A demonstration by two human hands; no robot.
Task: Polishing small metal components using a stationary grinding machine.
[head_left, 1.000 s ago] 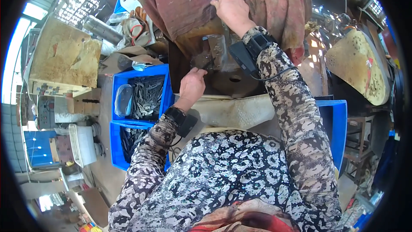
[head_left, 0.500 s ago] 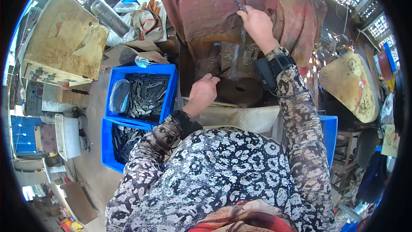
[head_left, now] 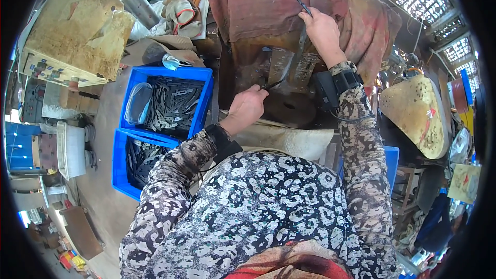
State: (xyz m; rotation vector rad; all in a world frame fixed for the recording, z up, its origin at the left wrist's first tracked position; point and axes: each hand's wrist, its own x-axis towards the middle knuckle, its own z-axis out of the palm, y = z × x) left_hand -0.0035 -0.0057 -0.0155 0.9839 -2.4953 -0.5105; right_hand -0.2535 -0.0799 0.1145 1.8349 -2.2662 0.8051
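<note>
My left hand [head_left: 245, 107] is closed around one end of a thin dark metal strip [head_left: 275, 84], whose free end points away and to the right. Just beyond that hand sits a dark round disc [head_left: 305, 114] with a hole in its middle, inside a wet, brownish basin. Whether the strip touches anything cannot be made out. Farther off to the right, my right hand [head_left: 323, 32] pinches another slim dark metal strip [head_left: 303, 5] in front of a stained red cloth [head_left: 253, 10]. Its tip sticks out past the fingers toward the upper left.
Two blue bins, an upper one [head_left: 207, 98] and a lower one [head_left: 119, 163], hold many dark strips at my left. A clear plastic tub [head_left: 138, 104] lies in the upper bin. Gloves [head_left: 182, 16] and a metal flask [head_left: 137, 2] are behind. A yellowish panel [head_left: 416, 116] stands right.
The view has shifted slightly, so the bins appear farther left. In my left hand, the strip's free end now reaches farther right. My right hand keeps its strip near the red cloth.
</note>
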